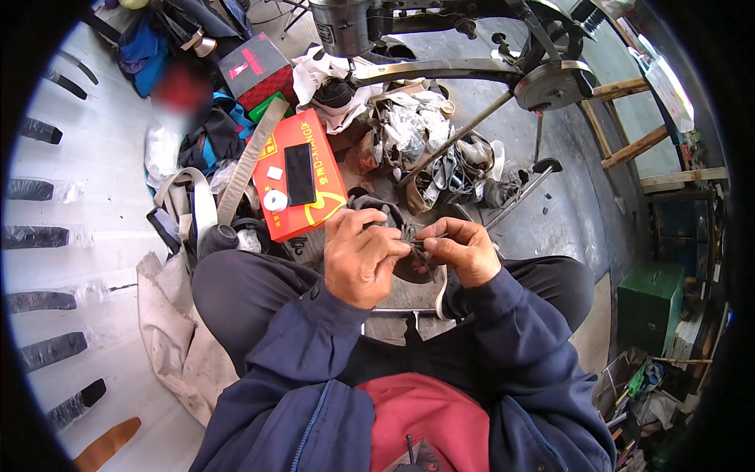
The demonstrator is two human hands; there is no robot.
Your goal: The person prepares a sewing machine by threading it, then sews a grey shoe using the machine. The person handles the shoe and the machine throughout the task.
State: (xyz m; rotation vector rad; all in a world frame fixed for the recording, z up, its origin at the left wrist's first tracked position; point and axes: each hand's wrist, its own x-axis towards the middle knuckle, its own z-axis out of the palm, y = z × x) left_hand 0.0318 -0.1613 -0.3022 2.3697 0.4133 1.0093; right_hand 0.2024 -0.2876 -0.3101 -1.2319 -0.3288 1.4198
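Note:
Both hands meet over my lap, above a dark grey-brown shoe [377, 203] that they partly cover. My left hand [363, 259] is closed, its thumb and fingertips pinching grey-brown lace-like material [410, 234] at the shoe's middle. Close beside it, the thumb and forefinger of my right hand [464, 250] press together on a thin dark strand at the same spot. Whether that strand is a lace, a thread or a slim tool is too small to tell. The fingertips of the two hands almost touch.
Ahead stands a hand-cranked sewing machine [440, 71] with a wheel [554, 85]. A red box [318, 149] at the left bears a black phone [300, 175] and a white roll [275, 200]. Bags and scraps [417, 122] heap beyond; a green metal box [650, 305] sits right.

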